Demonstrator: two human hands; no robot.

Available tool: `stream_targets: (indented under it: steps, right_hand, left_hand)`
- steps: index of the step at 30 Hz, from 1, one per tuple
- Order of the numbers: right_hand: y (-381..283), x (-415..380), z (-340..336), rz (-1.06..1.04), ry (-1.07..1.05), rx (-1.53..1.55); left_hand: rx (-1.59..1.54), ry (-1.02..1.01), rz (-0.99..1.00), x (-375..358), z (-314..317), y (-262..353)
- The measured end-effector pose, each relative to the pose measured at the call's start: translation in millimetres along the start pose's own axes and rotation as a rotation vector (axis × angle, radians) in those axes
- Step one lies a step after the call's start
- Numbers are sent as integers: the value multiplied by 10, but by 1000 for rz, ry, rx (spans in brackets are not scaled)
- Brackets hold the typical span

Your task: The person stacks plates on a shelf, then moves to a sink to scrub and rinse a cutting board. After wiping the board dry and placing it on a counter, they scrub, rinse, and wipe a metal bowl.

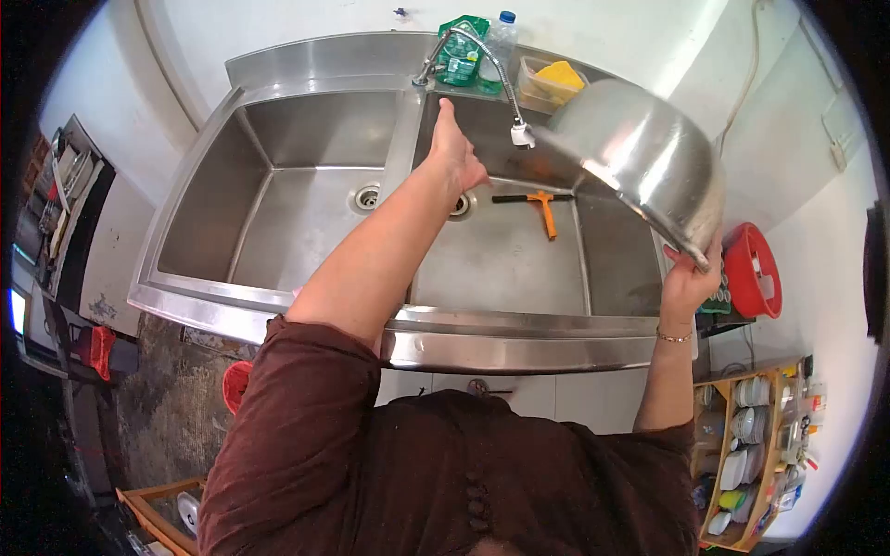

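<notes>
My right hand point(691, 283) grips the lower edge of a large stainless-steel bowl point(649, 139). The bowl is raised over the right side of the sink, tilted with its mouth facing down and left. My left hand point(454, 153) is empty, its fingers stretched out above the right basin point(501, 264). Close to it, the flexible faucet point(491, 57) bends over the same basin, its white nozzle point(522, 136) near the bowl's rim. An orange and black squeegee point(545, 208) lies on the basin floor. The inside of the bowl is hidden.
The left basin point(315, 222) lies beyond a steel divider. Behind the faucet stand a green pouch point(462, 56), a blue-capped bottle point(501, 46) and a plastic tub point(533, 88) with a yellow sponge. A red basket point(753, 269) and a wooden dish rack point(742, 445) are at right.
</notes>
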State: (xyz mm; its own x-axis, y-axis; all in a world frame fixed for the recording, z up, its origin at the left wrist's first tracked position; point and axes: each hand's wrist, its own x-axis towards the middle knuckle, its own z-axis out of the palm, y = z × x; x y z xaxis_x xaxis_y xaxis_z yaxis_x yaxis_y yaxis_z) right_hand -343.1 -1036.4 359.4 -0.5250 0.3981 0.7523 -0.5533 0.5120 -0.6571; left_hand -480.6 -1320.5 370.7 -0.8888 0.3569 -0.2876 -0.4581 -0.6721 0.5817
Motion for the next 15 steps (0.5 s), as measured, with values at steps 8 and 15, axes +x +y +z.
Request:
stream_targets:
  steps: [8, 15]
  right_hand:
    - [0, -266, 188, 385, -97, 55]
    - [-455, -65, 255, 177, 106, 310]
  left_hand:
    - [54, -277, 178, 4, 176, -153]
    - [539, -689, 769, -573, 762, 335]
